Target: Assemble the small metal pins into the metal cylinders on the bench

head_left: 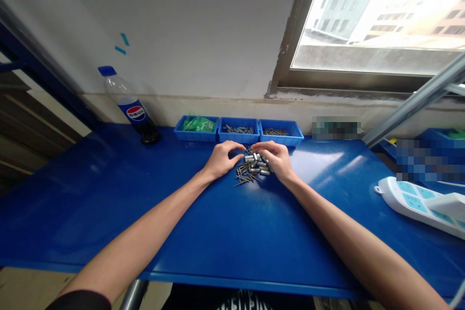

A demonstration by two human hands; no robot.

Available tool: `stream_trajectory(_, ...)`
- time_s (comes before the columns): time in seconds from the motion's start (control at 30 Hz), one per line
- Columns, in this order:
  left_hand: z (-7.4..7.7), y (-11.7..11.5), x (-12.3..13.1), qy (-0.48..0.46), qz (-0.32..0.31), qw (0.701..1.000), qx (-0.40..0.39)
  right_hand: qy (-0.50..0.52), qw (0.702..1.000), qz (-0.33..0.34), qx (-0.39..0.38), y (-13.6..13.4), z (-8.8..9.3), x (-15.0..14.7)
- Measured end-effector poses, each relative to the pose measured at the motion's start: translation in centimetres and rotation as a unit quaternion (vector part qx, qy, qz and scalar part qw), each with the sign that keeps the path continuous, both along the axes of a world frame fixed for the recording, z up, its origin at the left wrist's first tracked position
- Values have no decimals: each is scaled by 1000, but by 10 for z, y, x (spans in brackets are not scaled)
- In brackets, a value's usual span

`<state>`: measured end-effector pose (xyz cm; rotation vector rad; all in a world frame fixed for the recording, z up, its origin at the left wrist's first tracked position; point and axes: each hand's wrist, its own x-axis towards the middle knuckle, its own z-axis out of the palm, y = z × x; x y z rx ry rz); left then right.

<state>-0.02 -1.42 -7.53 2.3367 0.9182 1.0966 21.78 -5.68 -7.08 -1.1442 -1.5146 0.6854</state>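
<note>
A loose pile on the blue table holds several metal screws (pixel 245 174) and several short silvery metal pieces (pixel 264 171). My left hand (pixel 223 159) curves around the pile's left side, thumb and forefinger apart. Opposite it, my right hand (pixel 275 157) arches over the right side of the pile, partly hiding some pieces. The fingertips of both hands come close together at the pile's far edge, where a few screws show between them. I see nothing gripped in either hand.
Behind the pile stand three blue bins: one with a green plastic bag (pixel 198 124), one with silvery pieces (pixel 238 129), one with screws (pixel 276 131). A cola bottle (pixel 134 109) stands at the back left. A white power strip (pixel 414 198) lies on the right of the table (pixel 232 242).
</note>
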Motion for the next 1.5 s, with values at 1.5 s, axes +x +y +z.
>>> stream_trajectory(1.5, 2, -4, 9, -108, 6, 989, -104, 85, 996, -25, -27, 0, 2, -2)
